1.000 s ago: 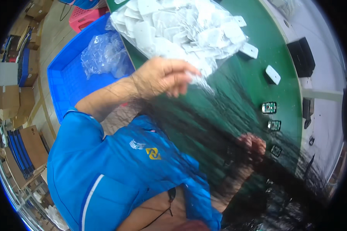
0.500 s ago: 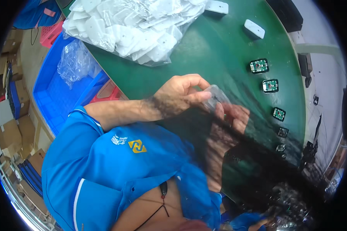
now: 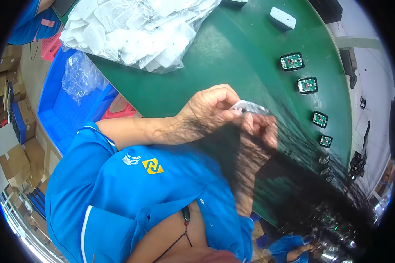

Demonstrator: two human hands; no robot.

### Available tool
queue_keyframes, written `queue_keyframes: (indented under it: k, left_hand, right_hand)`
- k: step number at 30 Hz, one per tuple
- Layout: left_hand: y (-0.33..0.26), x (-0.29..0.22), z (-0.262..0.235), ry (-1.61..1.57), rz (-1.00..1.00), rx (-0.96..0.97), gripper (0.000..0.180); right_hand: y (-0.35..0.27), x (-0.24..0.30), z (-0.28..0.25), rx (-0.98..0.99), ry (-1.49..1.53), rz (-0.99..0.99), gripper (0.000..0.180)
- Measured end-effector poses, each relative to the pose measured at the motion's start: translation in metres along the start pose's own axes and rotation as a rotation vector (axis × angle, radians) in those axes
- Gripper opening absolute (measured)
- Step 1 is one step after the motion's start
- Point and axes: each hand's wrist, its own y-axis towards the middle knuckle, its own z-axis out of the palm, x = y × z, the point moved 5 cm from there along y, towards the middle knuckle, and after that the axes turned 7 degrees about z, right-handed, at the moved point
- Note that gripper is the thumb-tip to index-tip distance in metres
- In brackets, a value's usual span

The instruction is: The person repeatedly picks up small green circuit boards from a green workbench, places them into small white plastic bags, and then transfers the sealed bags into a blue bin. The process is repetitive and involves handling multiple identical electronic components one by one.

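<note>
Between fingers (image 3: 228, 115), pale piece (image 3: 252, 107), perhaps a cover, partly hidden

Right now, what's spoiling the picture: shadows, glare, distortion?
Head view: dark hair-like strands partly veil the right hand; head view: glare glints off the plastic bag; head view: fisheye distortion bows the right edge of the green table.
</note>
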Motion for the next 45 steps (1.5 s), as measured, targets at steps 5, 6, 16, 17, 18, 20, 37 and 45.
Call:
queue_keyframes:
  k: [5,6,16,17,18,20,37,45]
  left_hand:
    - [0.002,-0.015,0.003,0.238,0.172,0.033,0.007]
    - [0.003,-0.012,0.003,0.122,0.124,0.016,0.008]
    - [0.000,-0.007,0.005,-0.096,-0.103,0.084,0.009]
    - [-0.001,-0.007,0.005,-0.158,-0.056,0.054,0.009]
    - [-0.001,-0.006,0.005,-0.140,-0.086,0.047,0.009]
    - [-0.001,-0.002,0.005,-0.109,-0.162,0.056,0.010]
    - [0.093,-0.005,-0.031,0.939,0.410,0.176,0.014]
    - [0.093,0.006,-0.024,1.117,0.461,0.192,0.013]
  right_hand:
    - [-0.007,0.004,0.004,-0.075,-0.001,-0.182,0.014]
    - [-0.006,0.008,0.003,-0.030,-0.047,-0.232,0.015]
    - [0.009,-0.015,-0.016,0.225,-0.078,0.131,0.025]
    - [0.010,-0.014,-0.015,0.270,-0.072,0.125,0.024]
    - [0.011,-0.012,-0.013,0.316,-0.067,0.118,0.022]
    - [0.006,-0.006,-0.012,0.197,0.048,0.041,0.021]
    - [0.167,0.022,-0.011,0.118,-0.806,-0.742,0.040]
    - [0.169,0.018,-0.009,0.169,-0.537,-0.655,0.038]
